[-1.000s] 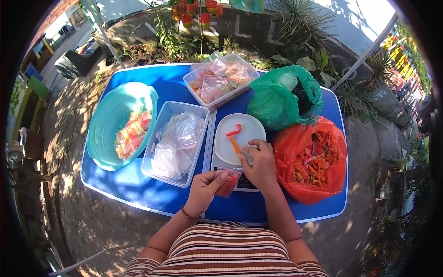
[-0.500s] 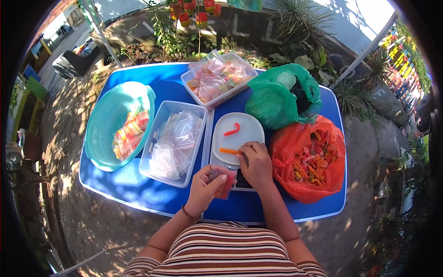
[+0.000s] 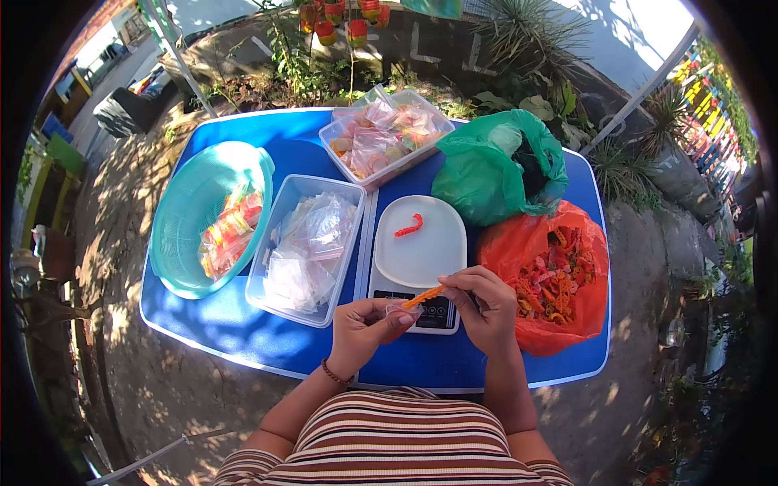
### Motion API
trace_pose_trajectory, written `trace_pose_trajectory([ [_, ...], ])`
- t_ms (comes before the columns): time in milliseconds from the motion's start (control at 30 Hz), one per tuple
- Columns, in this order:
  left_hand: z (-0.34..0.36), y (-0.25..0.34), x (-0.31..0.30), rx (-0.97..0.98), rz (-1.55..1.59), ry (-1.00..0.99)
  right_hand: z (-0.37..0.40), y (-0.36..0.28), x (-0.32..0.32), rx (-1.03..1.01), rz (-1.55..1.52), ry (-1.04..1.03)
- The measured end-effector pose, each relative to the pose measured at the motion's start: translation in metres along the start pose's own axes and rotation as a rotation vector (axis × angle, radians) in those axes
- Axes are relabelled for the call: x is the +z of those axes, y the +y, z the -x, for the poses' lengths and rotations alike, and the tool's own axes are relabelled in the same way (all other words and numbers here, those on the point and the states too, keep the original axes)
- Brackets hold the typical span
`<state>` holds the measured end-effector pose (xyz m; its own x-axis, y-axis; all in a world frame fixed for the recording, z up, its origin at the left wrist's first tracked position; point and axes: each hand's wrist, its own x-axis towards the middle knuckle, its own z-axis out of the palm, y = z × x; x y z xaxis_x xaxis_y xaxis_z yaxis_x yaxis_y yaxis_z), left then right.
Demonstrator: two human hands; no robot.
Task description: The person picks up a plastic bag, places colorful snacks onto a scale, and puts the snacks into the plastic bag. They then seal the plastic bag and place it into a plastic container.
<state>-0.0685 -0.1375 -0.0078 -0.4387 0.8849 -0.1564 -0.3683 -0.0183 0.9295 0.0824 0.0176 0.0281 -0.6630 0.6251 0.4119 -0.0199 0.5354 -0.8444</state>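
Observation:
Between thumb and fingers, my right hand (image 3: 485, 308) pinches an orange gummy strip (image 3: 423, 297) by its right end. The strip's other end meets the mouth of a small clear plastic bag (image 3: 399, 309), which my left hand (image 3: 365, 328) grips; most of the bag is hidden by the fingers. Just behind both hands stands a kitchen scale (image 3: 438, 317) with its dark button panel partly covered. On its white plate (image 3: 421, 255) lies one curved red gummy strip (image 3: 408, 226).
A red plastic bag (image 3: 502, 251) of gummy strips sits right, below a green bag (image 3: 470, 182). Left are a tub (image 3: 258, 293) of clear bags and a turquoise basin (image 3: 174, 235) with filled packets. A tub (image 3: 389, 176) of packets stands at the back of the blue table (image 3: 211, 340).
My right hand has lifted the orange gummy strip off the scale plate and brought it down to the bag. My left hand has tilted the bag, bringing its mouth toward the strip.

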Motion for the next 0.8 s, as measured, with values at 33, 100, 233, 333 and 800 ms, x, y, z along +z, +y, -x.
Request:
trace_pose_trajectory([
  [33, 0.000, 0.000, 0.001, -0.005, 0.005, -0.004, 0.000, -0.002, -0.001, 0.002, -0.014, -0.004],
  [100, 0.000, -0.001, 0.002, -0.007, -0.013, -0.022, 0.002, -0.004, 0.002, 0.062, -0.106, 0.026],
  [233, -0.002, -0.007, 0.002, 0.042, -0.072, -0.069, 0.006, -0.010, 0.007, 0.110, -0.157, 0.010],
  [333, -0.001, -0.009, -0.001, 0.048, -0.136, -0.094, 0.001, -0.011, 0.012, -0.049, -0.033, -0.068],
  [800, 0.001, -0.018, 0.000, -0.023, -0.013, -0.018, -0.003, 0.014, 0.022, 0.062, -0.145, -0.311],
])
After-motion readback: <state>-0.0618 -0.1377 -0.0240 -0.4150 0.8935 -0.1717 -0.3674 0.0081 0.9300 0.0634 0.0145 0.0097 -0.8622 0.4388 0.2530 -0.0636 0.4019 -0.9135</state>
